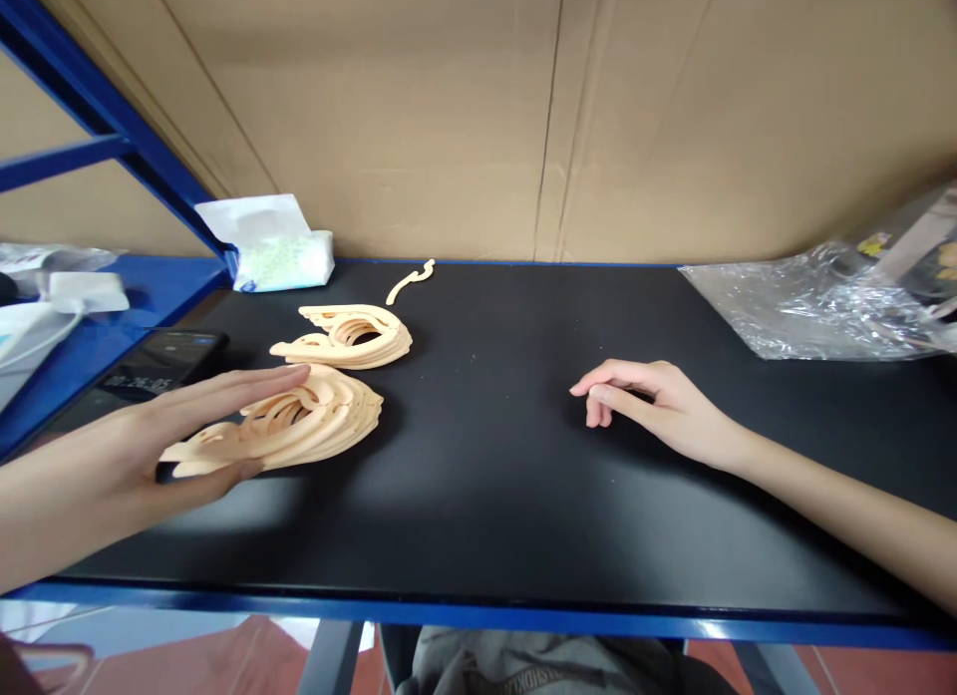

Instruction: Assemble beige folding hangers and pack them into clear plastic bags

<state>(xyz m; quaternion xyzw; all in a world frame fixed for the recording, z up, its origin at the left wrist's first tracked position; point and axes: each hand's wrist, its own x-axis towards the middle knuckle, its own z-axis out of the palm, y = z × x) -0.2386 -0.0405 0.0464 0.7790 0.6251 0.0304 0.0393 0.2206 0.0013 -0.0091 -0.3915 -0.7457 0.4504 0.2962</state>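
Two stacks of flat, curved, peach-coloured pieces lie on the black table top (485, 496). My left hand (179, 431) is at the near stack (314, 426), fingers stretched over its top and thumb under its left end. Behind it sits the far stack (351, 338), and beyond that a single loose curved piece (410, 281). My right hand (650, 401) rests on the table to the right, fingers loosely curled and pointing left, holding nothing.
A pack of tissues (273, 246) sits at the back left by the blue frame (112, 127). A dark phone (160, 366) lies at the left edge. Crumpled clear plastic bags (829, 301) fill the back right. A cardboard wall (523, 107) stands behind.
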